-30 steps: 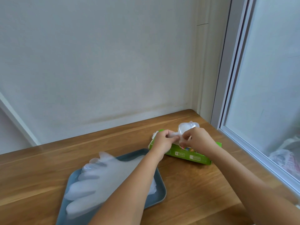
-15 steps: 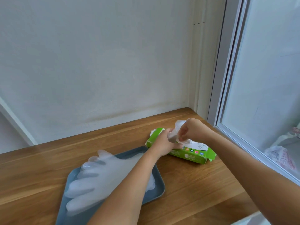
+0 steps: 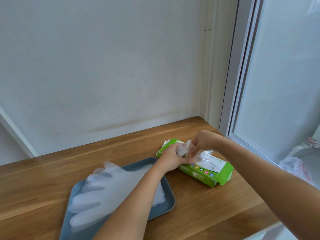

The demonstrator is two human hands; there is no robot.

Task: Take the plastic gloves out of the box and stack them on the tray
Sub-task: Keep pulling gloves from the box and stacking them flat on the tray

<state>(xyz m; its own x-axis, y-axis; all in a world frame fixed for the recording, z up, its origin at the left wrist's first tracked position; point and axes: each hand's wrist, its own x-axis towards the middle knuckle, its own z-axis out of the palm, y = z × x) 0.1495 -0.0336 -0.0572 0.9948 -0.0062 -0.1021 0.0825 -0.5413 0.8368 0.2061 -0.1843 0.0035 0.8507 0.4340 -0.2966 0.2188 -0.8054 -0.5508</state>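
A green and white glove box (image 3: 206, 170) lies on the wooden table, its right end flap open. My left hand (image 3: 170, 160) rests on the box top and grips a crumpled clear plastic glove (image 3: 183, 150) coming out of its opening. My right hand (image 3: 201, 142) pinches the same glove from above. More crumpled plastic shows at the opening beside my fingers. To the left, a blue-grey tray (image 3: 168, 200) holds a flat stack of clear gloves (image 3: 103, 191), fingers pointing left; my left forearm crosses over it.
The wooden table (image 3: 43, 181) meets a white wall at the back and a window frame (image 3: 232, 94) at the right. The table's front edge runs near the lower right. A patterned bag (image 3: 294, 168) lies beyond the glass.
My right hand has dropped from above the box back down to its opening, and both hands now bunch the glove there. The view has shifted slightly.
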